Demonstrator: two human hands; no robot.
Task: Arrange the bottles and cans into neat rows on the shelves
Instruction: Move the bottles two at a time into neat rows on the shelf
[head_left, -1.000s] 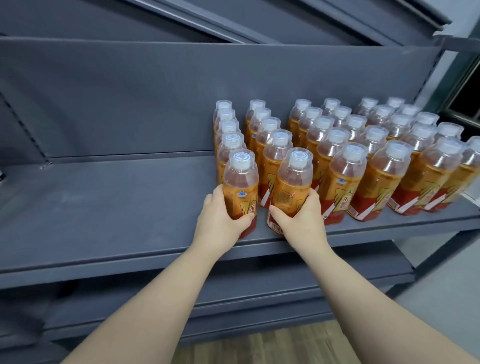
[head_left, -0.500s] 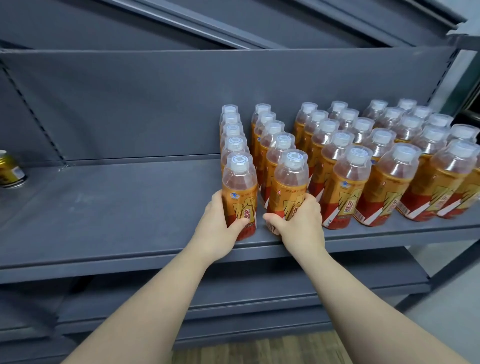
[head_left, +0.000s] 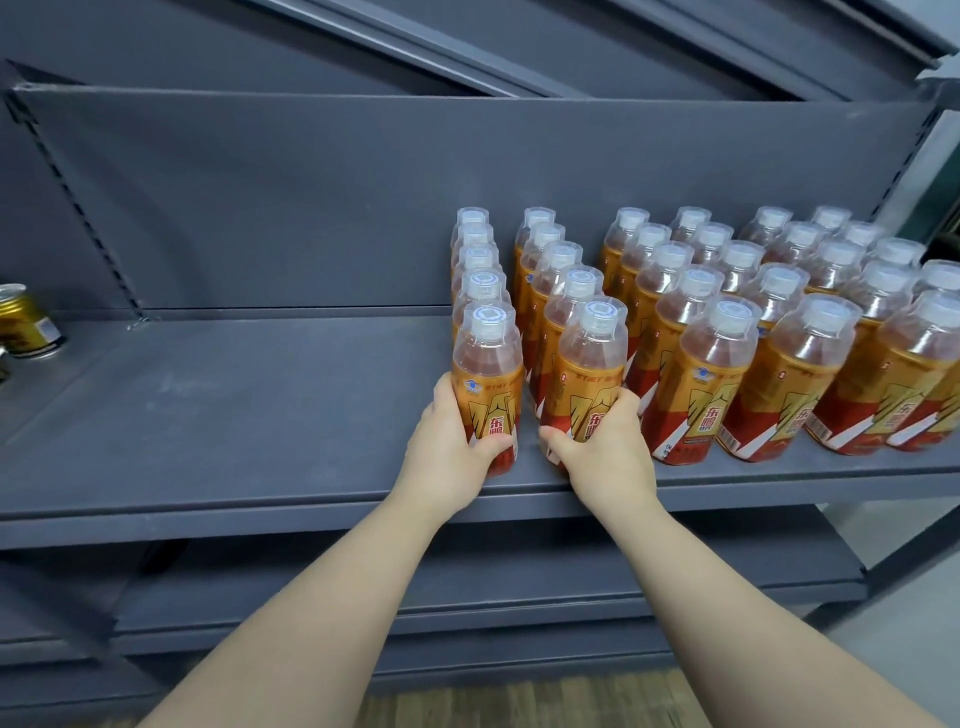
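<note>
Both front bottles have turned in my grip since the earlier views: the left front bottle (head_left: 487, 364) and the right front bottle (head_left: 589, 364) now show their printed label characters toward the camera, where a second ago the right one showed mostly barcode and small print. My view has also swung left, so a gold can (head_left: 23, 322) now sits at the left edge of the frame, well apart from everything else.

My left hand (head_left: 447, 447) wraps the lower body of the left front bottle, thumb across the label. My right hand (head_left: 602, 452) curls round the lower body of the right front bottle in the same way. Both bottles stand on the shelf (head_left: 234, 415) near its front lip, centre of the frame, each heading a column that runs back toward the rear panel. To the right, the other bottle rows (head_left: 779, 291) fill the shelf out to the frame's right edge.

I judge these two columns close to finished (labels forward, fronts roughly level with their neighbours). A visible gap remains between my two columns, wider than those on the right, so I would nudge them together next, then deal with the stray can
</note>
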